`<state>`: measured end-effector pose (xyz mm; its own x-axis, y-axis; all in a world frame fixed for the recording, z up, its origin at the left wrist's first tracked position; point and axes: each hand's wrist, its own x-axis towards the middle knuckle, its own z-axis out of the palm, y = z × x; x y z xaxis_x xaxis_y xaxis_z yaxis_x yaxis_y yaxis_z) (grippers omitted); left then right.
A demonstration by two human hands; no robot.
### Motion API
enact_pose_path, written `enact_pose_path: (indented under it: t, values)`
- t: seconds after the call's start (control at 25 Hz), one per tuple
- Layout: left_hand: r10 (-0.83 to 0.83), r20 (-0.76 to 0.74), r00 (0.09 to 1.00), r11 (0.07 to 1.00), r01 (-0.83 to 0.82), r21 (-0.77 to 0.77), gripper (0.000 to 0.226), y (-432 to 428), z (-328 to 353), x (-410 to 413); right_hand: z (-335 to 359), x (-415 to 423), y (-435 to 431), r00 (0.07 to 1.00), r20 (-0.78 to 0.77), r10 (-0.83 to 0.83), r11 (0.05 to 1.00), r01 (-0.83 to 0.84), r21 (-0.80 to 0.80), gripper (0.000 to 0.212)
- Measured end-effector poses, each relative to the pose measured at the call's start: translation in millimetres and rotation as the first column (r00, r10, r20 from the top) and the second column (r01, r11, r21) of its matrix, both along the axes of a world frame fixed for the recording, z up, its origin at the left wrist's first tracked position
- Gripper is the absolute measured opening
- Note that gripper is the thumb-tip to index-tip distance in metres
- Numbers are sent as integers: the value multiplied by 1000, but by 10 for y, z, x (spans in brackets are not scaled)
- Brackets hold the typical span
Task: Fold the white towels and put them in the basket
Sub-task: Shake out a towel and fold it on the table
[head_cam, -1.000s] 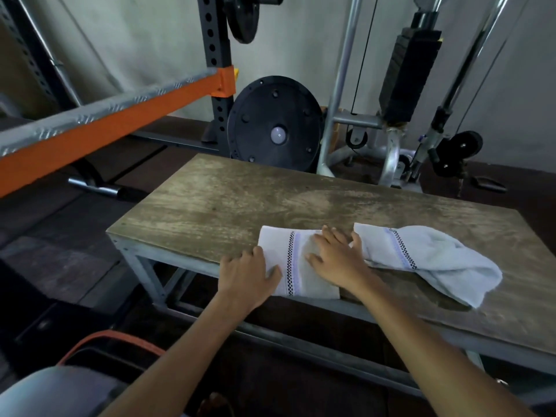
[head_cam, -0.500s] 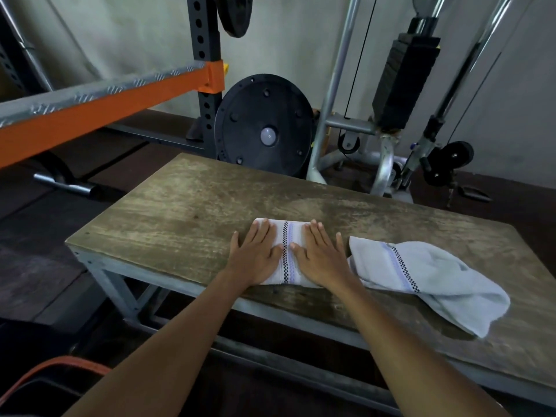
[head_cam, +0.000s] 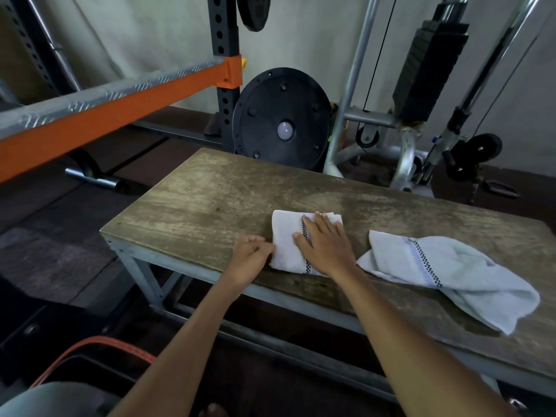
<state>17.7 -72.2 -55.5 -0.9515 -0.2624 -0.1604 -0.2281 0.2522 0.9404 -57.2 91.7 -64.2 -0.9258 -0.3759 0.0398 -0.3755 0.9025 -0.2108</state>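
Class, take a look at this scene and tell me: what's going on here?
A person is folding towels on a wooden table. Their right hand presses flat on a folded towel, while the left hand has curled fingers at its left edge; whether they grip it is unclear. A second towel lies loosely rumpled to the right, not yet folded.

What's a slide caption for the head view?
Right hand presses a folded white towel, left hand at its edge; second towel lies crumpled on the wooden table.
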Motion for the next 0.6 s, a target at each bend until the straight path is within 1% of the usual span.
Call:
enact_pose_path:
  t: [0.04, 0.08, 0.12, 0.2, 0.24, 0.4, 0.48, 0.6]
  values:
    - [-34, 35, 999, 999, 33, 39, 9, -21, 13, 10, 6, 9, 14, 1000, -2, -1, 1000, 1, -1, 61]
    - [-87, 58, 995, 996, 87, 1, 10, -36, 9, 21, 12, 18, 21, 1000, -4, 0, 1000, 0, -6, 61]
    - [-146, 80, 986, 983, 154, -101, 15, -47, -15, 33, 17, 24, 22, 1000, -5, 4, 1000, -4, -11, 61]
    - [-242, 109, 964, 915, 264, -305, 32, -72, -70, 67, 12, 24, 20, 1000, -11, 8, 1000, -9, -17, 60]
    - [-261, 109, 959, 896, 283, -342, 37, -79, -89, 70, 6, 19, 20, 1000, -18, 6, 1000, -6, -19, 59]
    - [-255, 99, 962, 899, 274, -343, 42, -102, -122, 52, -23, 17, -2, 998, -55, -33, 999, 31, -37, 56]
    - [-244, 86, 966, 899, 259, -354, 40, -84, -135, 41, -36, 10, -7, 997, -66, -37, 999, 35, -34, 56]
    - [-256, 62, 965, 925, 263, -275, 33, -77, -114, 56, -40, 10, 3, 998, -60, -21, 999, 20, -25, 56]
